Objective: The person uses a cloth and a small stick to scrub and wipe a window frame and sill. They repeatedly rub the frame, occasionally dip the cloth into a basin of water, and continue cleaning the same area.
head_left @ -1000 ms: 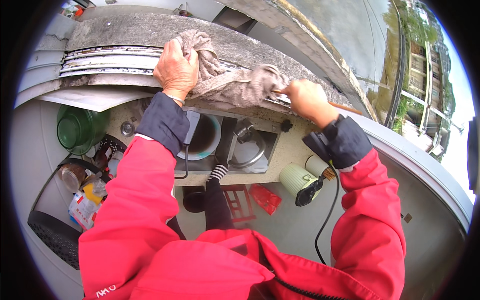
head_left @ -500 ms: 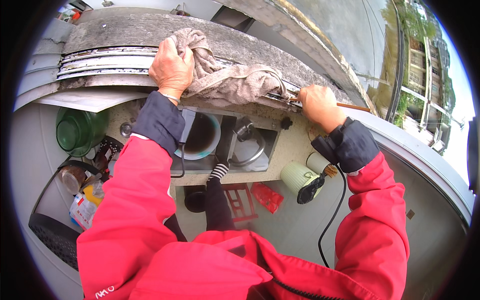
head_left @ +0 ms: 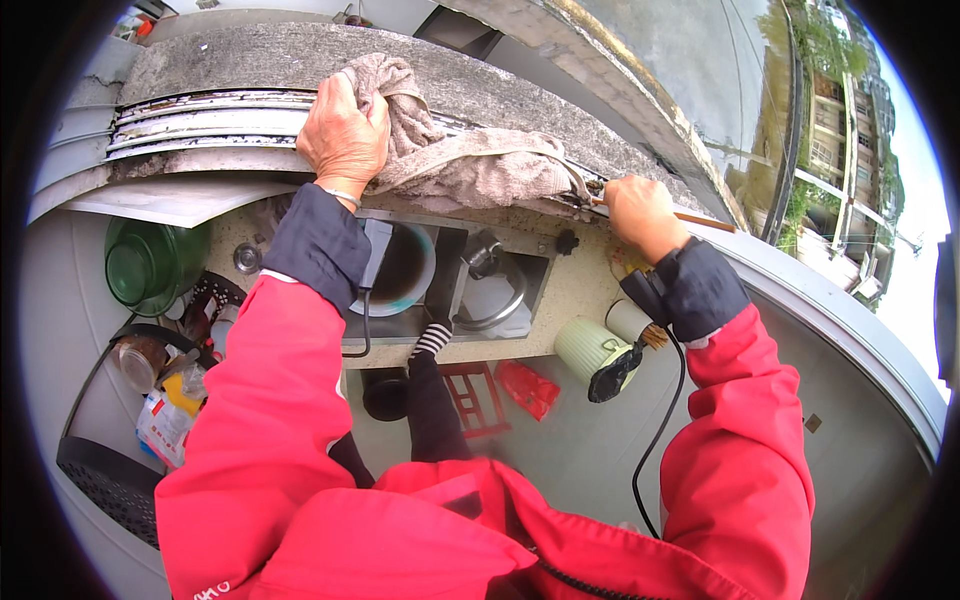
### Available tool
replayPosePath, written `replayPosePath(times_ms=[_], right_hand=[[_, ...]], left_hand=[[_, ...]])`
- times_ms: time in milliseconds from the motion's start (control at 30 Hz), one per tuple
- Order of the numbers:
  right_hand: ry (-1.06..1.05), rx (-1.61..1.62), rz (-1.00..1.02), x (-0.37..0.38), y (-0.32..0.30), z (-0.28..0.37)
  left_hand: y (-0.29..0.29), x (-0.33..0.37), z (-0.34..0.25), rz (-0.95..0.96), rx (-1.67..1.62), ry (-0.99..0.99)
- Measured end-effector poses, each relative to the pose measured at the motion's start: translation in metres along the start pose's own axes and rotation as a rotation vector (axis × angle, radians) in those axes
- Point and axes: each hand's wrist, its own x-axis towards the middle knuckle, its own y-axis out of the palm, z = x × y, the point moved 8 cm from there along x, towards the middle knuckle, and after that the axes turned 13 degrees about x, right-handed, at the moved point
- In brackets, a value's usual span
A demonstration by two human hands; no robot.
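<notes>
My left hand (head_left: pixel 343 138) is closed on one end of a damp-looking beige towel (head_left: pixel 490 168). The towel lies bunched along the white window track (head_left: pixel 210 122), whose grooves look dirty. In my closed right hand (head_left: pixel 643 215) is a thin brown wooden stick (head_left: pixel 706 219). One end of it points left into the track, close to the towel's right end; the other sticks out past my hand to the right. Whether that left end carries a tip or bristles is too small to tell.
Below the sill is a sink (head_left: pixel 545 290) with a basin of dark water (head_left: pixel 398 270) and a curved tap (head_left: pixel 515 300). My foot in a striped sock (head_left: pixel 433 338) is at its edge. A green bowl (head_left: pixel 145 265), a pale green bin (head_left: pixel 590 352) and a black cable (head_left: pixel 655 450) are nearby.
My right hand has shifted slightly to the right with the stick. My left hand stays on the towel, and the whole view has moved a little.
</notes>
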Motion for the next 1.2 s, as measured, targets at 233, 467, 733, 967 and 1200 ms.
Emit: replayPosePath(times_ms=[233, 467, 733, 967, 1200], right_hand=[[0.003, -0.013, 0.199, 0.015, -0.001, 0.001], [-0.022, -0.010, 0.261, 0.023, -0.003, 0.006], [0.031, 0.020, 0.169, 0.017, 0.003, 0.023], [0.103, 0.379, -0.009, 0.004, -0.003, 0.025], [0.022, 0.591, -0.124, 0.007, -0.014, 0.039]], left_hand=[[0.003, 0.000, 0.002, 0.050, 0.004, -0.021], [0.001, 0.001, 0.000, 0.018, -0.008, -0.002], [0.000, 0.001, 0.002, 0.037, -0.038, -0.019], [0.001, 0.000, 0.001, 0.027, -0.028, -0.035], [0.001, 0.001, 0.001, 0.031, 0.006, -0.021]])
